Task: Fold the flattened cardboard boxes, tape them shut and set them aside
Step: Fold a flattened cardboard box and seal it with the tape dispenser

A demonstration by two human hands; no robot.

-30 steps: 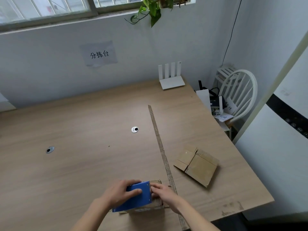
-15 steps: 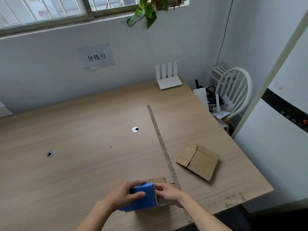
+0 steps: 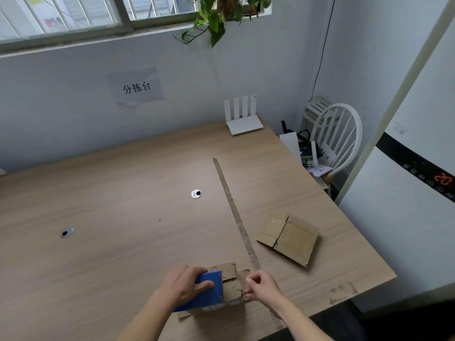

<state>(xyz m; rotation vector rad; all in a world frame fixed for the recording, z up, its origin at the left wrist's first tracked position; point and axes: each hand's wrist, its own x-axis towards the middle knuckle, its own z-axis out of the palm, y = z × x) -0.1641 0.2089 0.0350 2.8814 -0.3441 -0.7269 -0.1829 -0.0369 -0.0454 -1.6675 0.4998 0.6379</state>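
Head view only. Box [image 3: 231, 281], folded up from cardboard, at the near edge of the table [image 3: 123, 217], just left of the long strip [image 3: 236, 215] of worn tape running away across the wood. Blue dispenser [image 3: 206, 290] lying over the box's top and left side. Left hand [image 3: 184, 283] wrapped over the dispenser, fingers curled across its top, thumb along the near face, gripping it. Right hand [image 3: 262, 286] at the box's right edge, fingers bent in, thumb and forefinger pinched together at the torn top flap; whether on cardboard or on a tape end, cannot tell. Both forearms reaching in from the bottom of the frame.

Flat box [image 3: 289, 237], still unfolded, lying well to the right of the strip, flaps spread, apart from both hands.

Two round grommets [image 3: 196, 194] set in the tabletop, one mid-table, one far left. White router [image 3: 242, 118] with four upright antennas at the far edge against the wall. Paper sign [image 3: 136, 87] with printed characters taped to the wall. Plant [image 3: 216, 18] trailing from the window sill. White chair [image 3: 337, 139] past the table's right corner, papers and small devices piled on its seat. Tall white appliance [image 3: 406, 217] at far right, orange digits lit on its dark band.
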